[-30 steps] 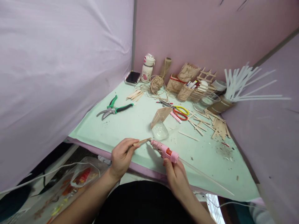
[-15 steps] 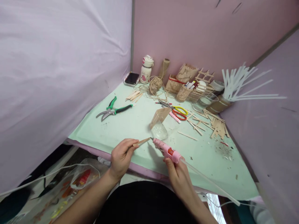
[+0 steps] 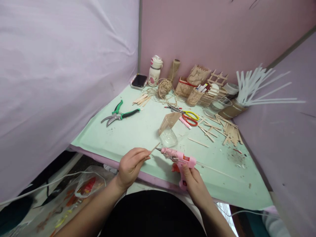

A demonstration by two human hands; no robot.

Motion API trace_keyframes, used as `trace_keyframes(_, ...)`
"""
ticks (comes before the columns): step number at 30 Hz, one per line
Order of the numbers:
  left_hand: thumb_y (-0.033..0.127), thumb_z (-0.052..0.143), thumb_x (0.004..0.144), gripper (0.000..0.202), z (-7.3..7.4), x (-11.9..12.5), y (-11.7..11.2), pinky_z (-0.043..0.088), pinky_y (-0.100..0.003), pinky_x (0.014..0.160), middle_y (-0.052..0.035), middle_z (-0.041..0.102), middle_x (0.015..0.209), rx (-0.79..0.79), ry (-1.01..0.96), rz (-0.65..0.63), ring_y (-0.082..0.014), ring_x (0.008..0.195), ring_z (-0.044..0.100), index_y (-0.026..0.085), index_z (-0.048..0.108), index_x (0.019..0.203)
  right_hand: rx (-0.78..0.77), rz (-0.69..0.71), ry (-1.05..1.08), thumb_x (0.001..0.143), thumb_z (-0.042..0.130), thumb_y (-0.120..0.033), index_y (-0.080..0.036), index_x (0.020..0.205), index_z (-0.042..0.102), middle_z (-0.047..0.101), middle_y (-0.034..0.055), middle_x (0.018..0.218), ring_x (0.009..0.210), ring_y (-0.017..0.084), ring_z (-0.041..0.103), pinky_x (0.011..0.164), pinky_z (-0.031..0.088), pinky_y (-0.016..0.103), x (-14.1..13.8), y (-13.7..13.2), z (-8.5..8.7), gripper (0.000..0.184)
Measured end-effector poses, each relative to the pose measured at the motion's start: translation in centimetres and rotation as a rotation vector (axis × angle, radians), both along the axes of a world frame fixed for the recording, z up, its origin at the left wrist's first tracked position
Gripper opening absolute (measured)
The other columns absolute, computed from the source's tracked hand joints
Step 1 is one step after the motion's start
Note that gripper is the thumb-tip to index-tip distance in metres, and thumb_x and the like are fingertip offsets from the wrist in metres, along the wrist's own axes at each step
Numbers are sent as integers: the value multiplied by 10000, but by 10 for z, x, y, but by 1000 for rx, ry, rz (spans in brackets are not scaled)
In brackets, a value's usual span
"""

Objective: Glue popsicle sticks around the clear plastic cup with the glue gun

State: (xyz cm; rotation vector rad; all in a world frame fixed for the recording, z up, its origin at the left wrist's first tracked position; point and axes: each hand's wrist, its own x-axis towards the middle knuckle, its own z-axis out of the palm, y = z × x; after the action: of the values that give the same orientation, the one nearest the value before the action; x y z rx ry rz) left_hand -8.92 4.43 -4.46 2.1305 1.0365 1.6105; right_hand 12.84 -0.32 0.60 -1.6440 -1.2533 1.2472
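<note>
Between the fingertips of my left hand (image 3: 134,163) is a thin wooden craft stick (image 3: 155,148), pointing up and to the right. My right hand (image 3: 194,182) is wrapped round the handle of a pink hot glue gun (image 3: 179,157). Its metal nozzle sits close to the stick; whether they touch, I cannot tell. A long clear glue stick (image 3: 217,170) juts from the gun's back end. Just beyond the nozzle stands a clear plastic container (image 3: 169,137) with a panel of craft sticks (image 3: 170,122) upright against its far side.
Green-handled pruning shears (image 3: 120,115) lie at the left. Behind the container are scissors (image 3: 189,117) and a twine ball (image 3: 164,88). Loose craft sticks (image 3: 232,133) cover the right side, near a holder of white glue sticks (image 3: 254,87). A bottle (image 3: 154,72) stands at the back.
The glue gun has turned more level, its glue stick swinging upward, and its handle now shows. My left hand has tilted the craft stick more steeply and turned its palm down.
</note>
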Motion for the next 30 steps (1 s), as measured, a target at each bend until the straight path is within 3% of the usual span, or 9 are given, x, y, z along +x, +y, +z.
trace_keyframes(7, 21, 597, 857, 334, 2, 0, 0, 554, -232, 742, -60, 685, 942, 29, 17, -35, -137, 859, 657, 198, 672, 1130, 8, -30, -17, 833, 417, -753, -165, 737, 665, 634, 43, 681, 528, 140, 477, 517, 397, 258, -7, -3, 14, 645)
trace_keyframes(14, 50, 592, 871, 309, 3, 0, 0, 563, -238, 726, -61, 692, 930, 28, 9, -29, -143, 851, 661, 206, 681, 1122, 6, 7, -50, 814, 382, -795, -161, 758, 693, 638, 48, 654, 520, 154, 496, 492, 405, 262, -1, -1, 5, 708)
trace_keyframes(20, 44, 591, 868, 327, 3, 1, 1, 573, -242, 726, -66, 692, 941, 37, 6, -34, -147, 857, 662, 208, 677, 1137, 40, 30, -62, 834, 375, -775, -151, 779, 708, 707, 97, 829, 581, 163, 539, 548, 443, 275, 2, 0, 0, 709)
trace_keyframes(30, 32, 590, 865, 328, 4, 0, 0, 574, -236, 735, -66, 691, 949, 36, 15, -40, -143, 866, 662, 201, 675, 1132, 12, 22, -13, 834, 395, -765, -167, 758, 684, 584, 22, 568, 461, 141, 461, 449, 395, 255, 1, 0, -4, 668)
